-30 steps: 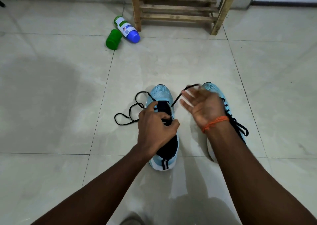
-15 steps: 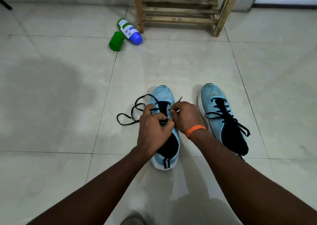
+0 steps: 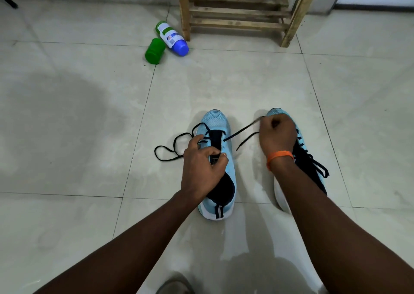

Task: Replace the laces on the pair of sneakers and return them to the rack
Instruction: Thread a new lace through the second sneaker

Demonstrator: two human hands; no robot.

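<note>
A pale blue sneaker (image 3: 215, 120) stood on the tiled floor (image 3: 78, 136), toe pointing away from the person, and everything below is placed from it. Well beyond it and to its left lay two containers on their sides. One was a green cup-like cap (image 3: 155, 51). Touching or just beside that was a bottle (image 3: 172, 38) with a white label and a blue end. Neither showed what it held. Farther off and slightly to the right of the sneaker stood the wooden rack (image 3: 237, 13), its lower slats in view.

The sneaker's black lace (image 3: 170, 147) trailed off its left side in loose loops on the floor. Only the eyelets nearest the toe were threaded.

The left hand (image 3: 201, 167) sat on top of the sneaker, over its tongue. Its fingers were curled and pinched the upper near the eyelets, and its thumb reached toward the crossing lace.

The right hand (image 3: 277, 134) was raised just right of the sneaker, well apart from the left hand. It was closed in a fist round the other run of the lace. That run stretched taut from a right-side eyelet up into the fist, and the free end hung below the hand. An orange thread band (image 3: 280, 156) circled the wrist.

Behind that hand and forearm, just right of the first sneaker, stood the second sneaker (image 3: 276, 112). It was fully laced and mostly hidden.
</note>
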